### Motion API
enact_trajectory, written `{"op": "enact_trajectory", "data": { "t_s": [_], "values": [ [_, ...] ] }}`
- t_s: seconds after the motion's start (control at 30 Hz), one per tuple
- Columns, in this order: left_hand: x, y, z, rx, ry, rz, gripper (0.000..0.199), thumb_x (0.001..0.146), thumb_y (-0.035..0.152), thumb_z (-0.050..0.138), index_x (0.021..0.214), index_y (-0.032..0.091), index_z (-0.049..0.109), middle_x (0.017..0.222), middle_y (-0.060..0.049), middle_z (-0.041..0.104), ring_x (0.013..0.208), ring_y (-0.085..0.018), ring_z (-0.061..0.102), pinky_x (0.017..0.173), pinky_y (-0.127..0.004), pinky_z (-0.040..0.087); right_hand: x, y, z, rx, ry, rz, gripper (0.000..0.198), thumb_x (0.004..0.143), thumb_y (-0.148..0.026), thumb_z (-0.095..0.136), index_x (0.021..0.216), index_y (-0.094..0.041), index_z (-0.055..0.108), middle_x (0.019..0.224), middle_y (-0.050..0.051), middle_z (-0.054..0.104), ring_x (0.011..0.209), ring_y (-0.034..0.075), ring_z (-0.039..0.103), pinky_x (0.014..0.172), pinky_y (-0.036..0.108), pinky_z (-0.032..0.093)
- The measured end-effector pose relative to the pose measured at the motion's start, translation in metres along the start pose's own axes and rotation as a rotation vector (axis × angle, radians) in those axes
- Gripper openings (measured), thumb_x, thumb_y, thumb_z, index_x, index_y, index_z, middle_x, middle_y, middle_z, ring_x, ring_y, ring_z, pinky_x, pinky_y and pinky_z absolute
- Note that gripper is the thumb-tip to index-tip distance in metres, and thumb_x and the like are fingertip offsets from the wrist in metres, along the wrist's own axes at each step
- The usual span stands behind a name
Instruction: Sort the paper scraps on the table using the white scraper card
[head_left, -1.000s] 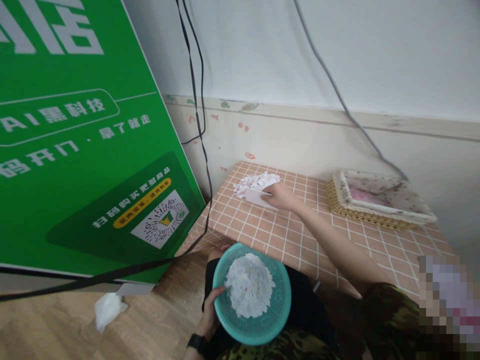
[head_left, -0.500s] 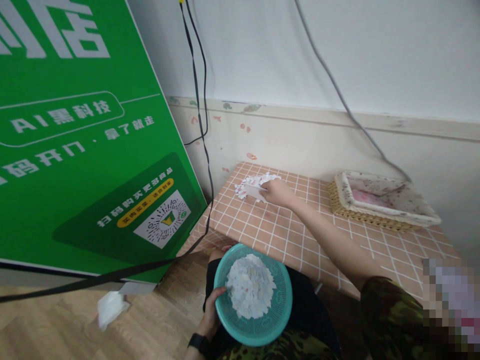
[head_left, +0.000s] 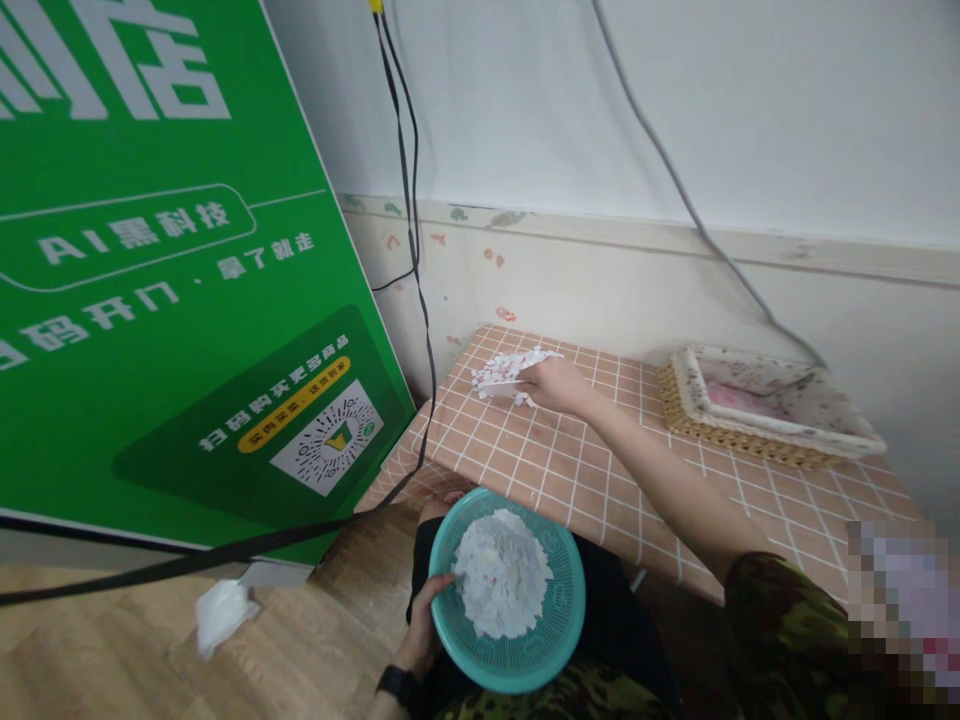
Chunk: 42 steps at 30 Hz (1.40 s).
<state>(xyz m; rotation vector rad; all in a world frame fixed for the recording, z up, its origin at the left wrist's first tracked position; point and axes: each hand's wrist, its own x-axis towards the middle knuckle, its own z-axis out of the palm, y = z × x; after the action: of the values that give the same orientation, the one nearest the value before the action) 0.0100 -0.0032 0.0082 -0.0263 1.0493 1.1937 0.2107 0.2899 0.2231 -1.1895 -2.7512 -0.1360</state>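
My left hand (head_left: 427, 612) grips the left rim of a round teal plastic basket (head_left: 566, 640), its thumb over the edge. A heap of torn white paper scraps (head_left: 501, 570) fills the middle of that basket, which sits above my lap. On the table, my right hand (head_left: 551, 385) is closed on a thin white card (head_left: 501, 389), seen nearly edge-on. The card is against a smaller pile of paper scraps (head_left: 517, 366) with red marks. The right fingertips are partly hidden behind the hand.
A checked brown cloth covers the table (head_left: 600, 480), which stands against the wall. At its right is a cloth-lined wicker basket (head_left: 772, 410). A large green sign panel (head_left: 172, 300) rises at left, with a black strap (head_left: 225, 548) crossing it. A white plastic bag (head_left: 223, 612) lies on the floor.
The card in my right hand has tilted from showing its broad face to nearly edge-on at the scraps. The left hand and teal basket hold their place.
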Motion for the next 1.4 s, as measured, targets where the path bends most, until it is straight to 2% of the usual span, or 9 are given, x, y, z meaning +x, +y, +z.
{"op": "enact_trajectory", "data": {
  "t_s": [0.27,0.6,0.87,1.13,1.4],
  "values": [
    [0.003,-0.001,-0.003,0.019,-0.01,-0.009,0.03,0.068,0.027,0.064,0.09,0.008,0.071,0.073,-0.01,0.075,0.072,-0.028,0.068,0.074,-0.04,0.049,0.013,-0.009,0.001,-0.041,-0.047,-0.022,0.02,0.08,-0.027,0.05,0.081,-0.019,0.069,0.079,0.008,0.068,0.071,0.017,0.056,0.057,0.027,0.025],
    [0.003,-0.003,-0.004,0.01,-0.031,-0.012,0.032,0.069,0.03,0.064,0.092,0.008,0.07,0.08,-0.011,0.076,0.073,-0.028,0.068,0.075,-0.041,0.05,0.011,0.009,-0.013,-0.048,-0.083,-0.05,0.017,0.079,-0.026,0.053,0.077,-0.019,0.068,0.074,0.009,0.066,0.073,0.019,0.056,0.055,0.027,0.024],
    [0.0,0.0,-0.001,0.028,-0.015,-0.013,0.03,0.069,0.028,0.065,0.09,0.008,0.071,0.073,-0.01,0.075,0.064,-0.025,0.067,0.071,-0.039,0.05,0.01,0.006,-0.005,-0.057,-0.09,0.011,0.021,0.083,-0.03,0.05,0.084,-0.021,0.068,0.081,0.009,0.068,0.074,0.018,0.057,0.058,0.028,0.025],
    [0.0,-0.001,0.001,0.025,-0.006,-0.013,0.032,0.067,0.029,0.065,0.09,0.008,0.07,0.077,-0.012,0.075,0.074,-0.029,0.068,0.075,-0.042,0.049,0.007,0.004,0.002,-0.011,-0.052,-0.017,0.019,0.083,-0.027,0.05,0.082,-0.02,0.068,0.084,0.007,0.068,0.077,0.017,0.056,0.06,0.027,0.027],
    [0.001,-0.001,-0.003,0.015,0.022,0.001,0.027,0.066,0.029,0.067,0.084,0.009,0.07,0.074,-0.009,0.074,0.069,-0.026,0.067,0.074,-0.04,0.049,0.001,0.014,-0.013,-0.027,-0.096,-0.063,0.017,0.08,-0.024,0.052,0.075,-0.019,0.068,0.074,0.007,0.066,0.07,0.016,0.055,0.057,0.027,0.025]
  ]
}}
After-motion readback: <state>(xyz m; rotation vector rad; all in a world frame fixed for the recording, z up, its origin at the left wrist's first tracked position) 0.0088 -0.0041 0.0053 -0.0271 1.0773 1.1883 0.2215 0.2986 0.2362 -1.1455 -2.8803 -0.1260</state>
